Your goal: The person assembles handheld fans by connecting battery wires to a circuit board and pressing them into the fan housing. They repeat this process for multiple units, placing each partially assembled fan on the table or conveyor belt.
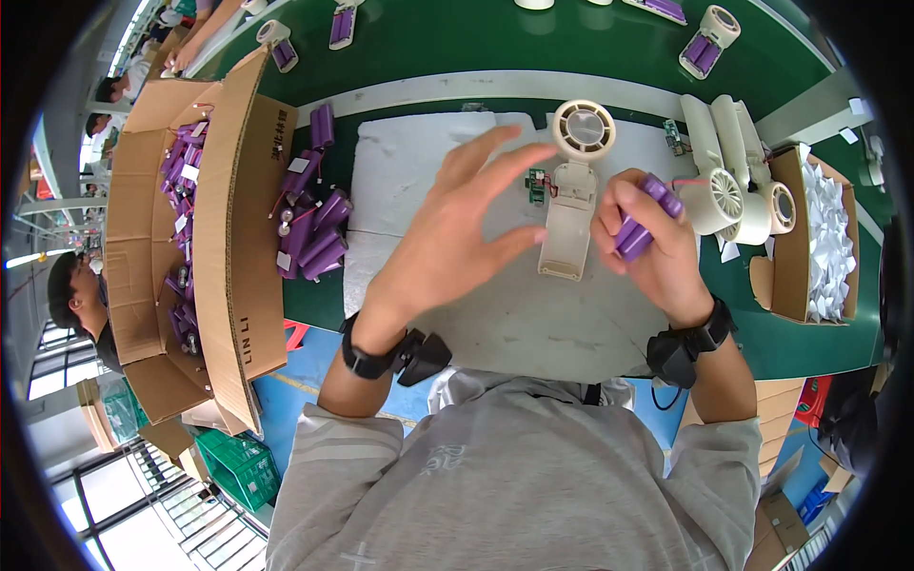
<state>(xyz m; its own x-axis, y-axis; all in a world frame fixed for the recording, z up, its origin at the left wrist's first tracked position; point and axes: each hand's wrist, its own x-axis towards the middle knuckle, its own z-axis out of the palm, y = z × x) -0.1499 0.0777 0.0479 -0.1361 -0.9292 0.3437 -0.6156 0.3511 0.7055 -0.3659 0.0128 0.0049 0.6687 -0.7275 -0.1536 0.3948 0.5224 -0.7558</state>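
My right hand (652, 238) is closed around a purple battery pack (635, 236), just right of an opened cream handheld fan (569, 233). The fan lies on a pale work mat (400, 181), its round head away from me and its hollow handle toward me. A small green circuit board (537, 187) sits at the handle's left side. Over the mat, left of the fan, my left hand (452, 224) has its fingers spread and holds nothing. Its fingertips come near the fan's head and handle; I cannot tell whether they touch.
Left of the mat lie several loose purple battery packs (309, 228) and a cardboard box (252, 238) with more. On the right are several cream fan housings (728, 181) and a small carton (788, 285) of white pieces. Beyond a pale rail, fans with batteries (705, 52) rest on a green surface.
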